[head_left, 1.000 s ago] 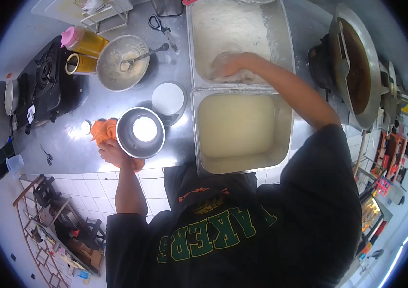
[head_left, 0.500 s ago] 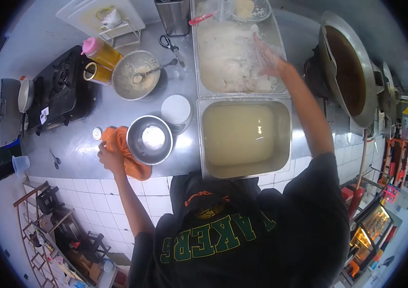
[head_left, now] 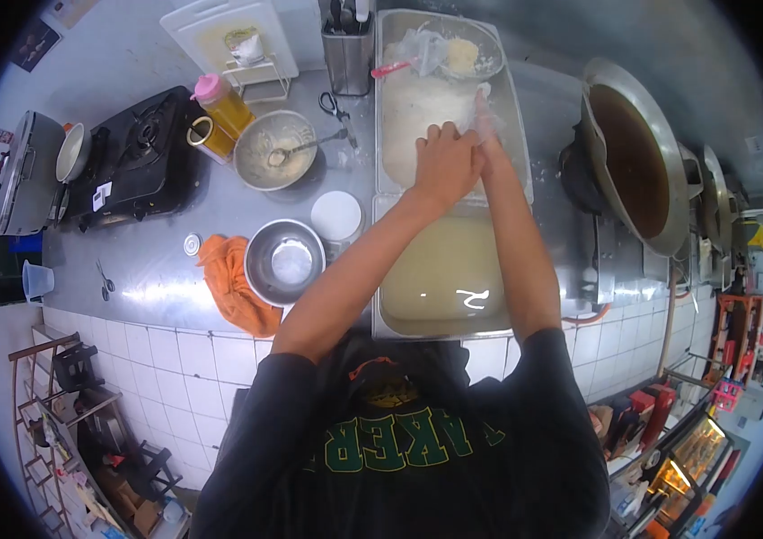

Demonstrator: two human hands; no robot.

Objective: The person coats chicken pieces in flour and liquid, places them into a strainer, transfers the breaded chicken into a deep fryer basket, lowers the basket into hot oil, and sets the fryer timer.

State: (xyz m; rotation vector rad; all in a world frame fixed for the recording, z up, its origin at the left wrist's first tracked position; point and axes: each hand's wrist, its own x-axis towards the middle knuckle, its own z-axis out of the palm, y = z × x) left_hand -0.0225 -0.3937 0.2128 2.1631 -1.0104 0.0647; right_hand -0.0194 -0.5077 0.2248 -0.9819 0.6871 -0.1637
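Observation:
My right hand is stretched out over a steel tray of white flour, with a thin, see-through covering like a plastic glove on it. White powder sticks at its fingertips. My left hand lies against the right wrist, over the tray's near part. Its fingers are curled, and what they pinch, if anything, is hidden. In the flour tray's far end sit a clear bowl with a pale lump and a red-handled tool. Closer to me stands a second steel tray of cloudy liquid.
Left of the trays are a steel bowl, an orange cloth, a white-lidded container, a batter bowl with a spoon, scissors and a black stove. A big wok of brown liquid stands at right.
My left hand has let go of the orange cloth and moved right to my right wrist. My right hand stays over the flour, its fingers closer together. The view has shifted.

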